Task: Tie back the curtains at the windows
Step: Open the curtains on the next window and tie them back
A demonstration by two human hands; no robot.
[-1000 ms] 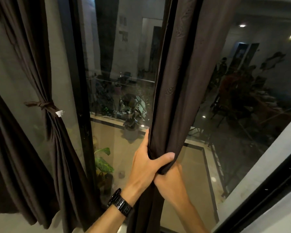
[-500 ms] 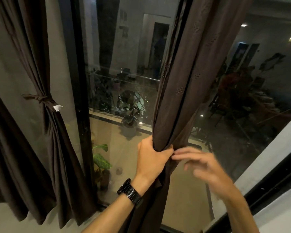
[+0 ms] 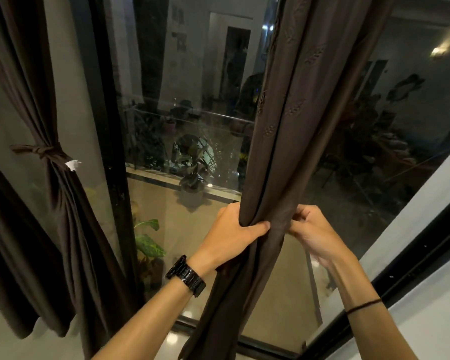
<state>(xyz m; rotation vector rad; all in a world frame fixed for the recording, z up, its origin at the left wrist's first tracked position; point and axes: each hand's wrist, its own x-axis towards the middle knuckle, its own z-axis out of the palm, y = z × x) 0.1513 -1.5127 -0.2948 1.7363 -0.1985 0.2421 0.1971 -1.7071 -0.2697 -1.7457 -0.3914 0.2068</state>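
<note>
Left hand (image 3: pixel 233 236) clamped round gathered brown curtain (image 3: pixel 291 120) before window glass (image 3: pixel 192 74), thumb across front. Right hand (image 3: pixel 316 229) pinched same bunch from right side. Neighbouring curtain (image 3: pixel 65 203) at left hung tied.

Outside, a plant with broad green leaves (image 3: pixel 147 240) stands at the near left, low on a tan floor (image 3: pixel 192 229). Farther off, a dark potted plant (image 3: pixel 192 167) sits at the floor's far edge, just in front of a metal railing (image 3: pixel 192 114). Beyond the railing is a pale wall with a tall dark doorway (image 3: pixel 235 61). A lamp's glow (image 3: pixel 439 50) shows at the far right. A white wall (image 3: pixel 426 320) fills the near right corner. A black link watch (image 3: pixel 186 276) lies near the bottom middle, with a thin dark band (image 3: pixel 364 306) to its right.
</note>
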